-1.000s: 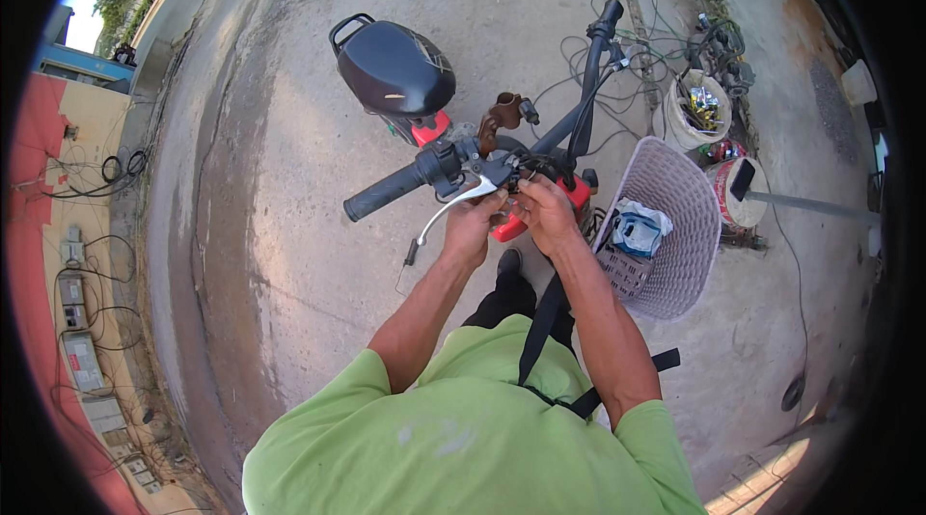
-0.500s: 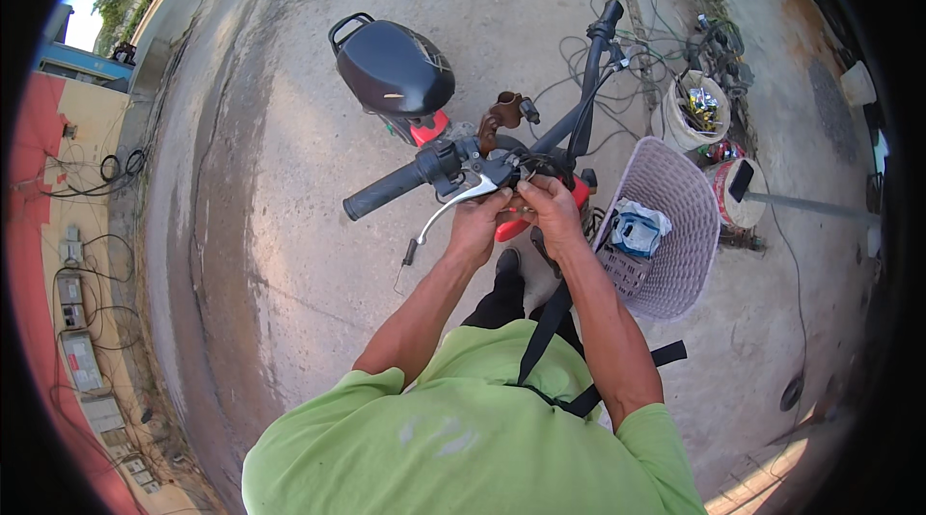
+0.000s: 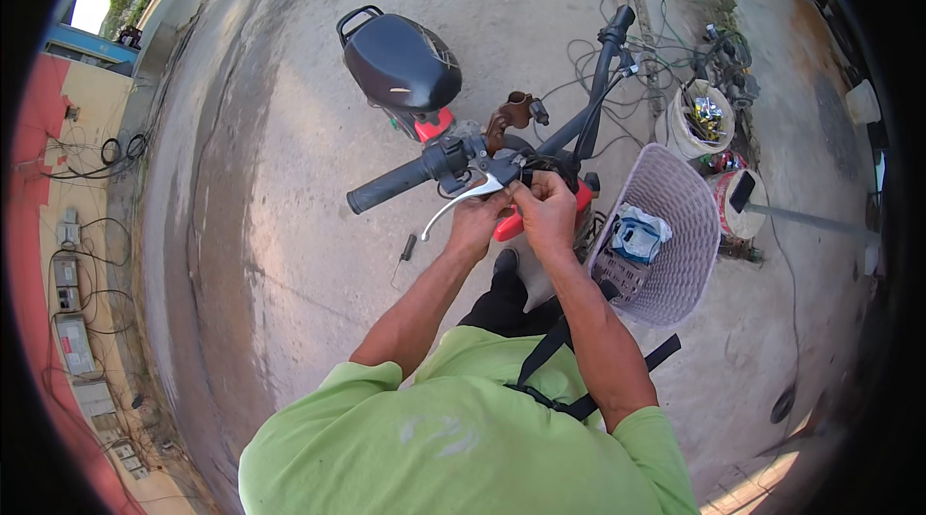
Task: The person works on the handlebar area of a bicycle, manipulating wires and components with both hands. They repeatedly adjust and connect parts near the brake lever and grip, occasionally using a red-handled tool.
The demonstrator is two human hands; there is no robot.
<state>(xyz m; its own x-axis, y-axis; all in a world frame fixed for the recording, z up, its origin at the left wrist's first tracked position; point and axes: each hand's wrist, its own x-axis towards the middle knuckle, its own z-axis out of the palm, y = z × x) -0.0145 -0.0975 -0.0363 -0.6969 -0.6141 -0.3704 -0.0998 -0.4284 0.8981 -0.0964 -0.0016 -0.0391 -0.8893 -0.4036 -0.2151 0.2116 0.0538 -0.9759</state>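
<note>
A scooter-like vehicle's handlebar (image 3: pixel 564 134) stands before me, its black rubber grip (image 3: pixel 386 188) pointing left. Below the grip curves a silver brake lever (image 3: pixel 467 203). My left hand (image 3: pixel 476 226) is closed at the lever's inner end, fingertips pinched. Right beside it, my right hand (image 3: pixel 550 214) is also closed, thumb and fingers together near the dark lever mount. Whatever small piece they pinch is hidden by the fingers. A brown bracket (image 3: pixel 513 114) sits just beyond the mount, and red bodywork (image 3: pixel 508 228) shows under my hands.
A woven grey basket (image 3: pixel 666 226) at right carries a blue-and-white package (image 3: pixel 639 233). Beyond are a white bucket (image 3: pixel 680 134) of parts and another bucket (image 3: pixel 752 211) with a phone (image 3: pixel 742 191) on top. A black seat (image 3: pixel 400 62) lies ahead. A thin black-handled tool (image 3: pixel 408 248) rests on the ground.
Both hands stay at the inner end of the lever; the right fingers have shifted slightly. The handlebar has turned a little, and the lever tip now sits apart from the black-handled tool in view.
</note>
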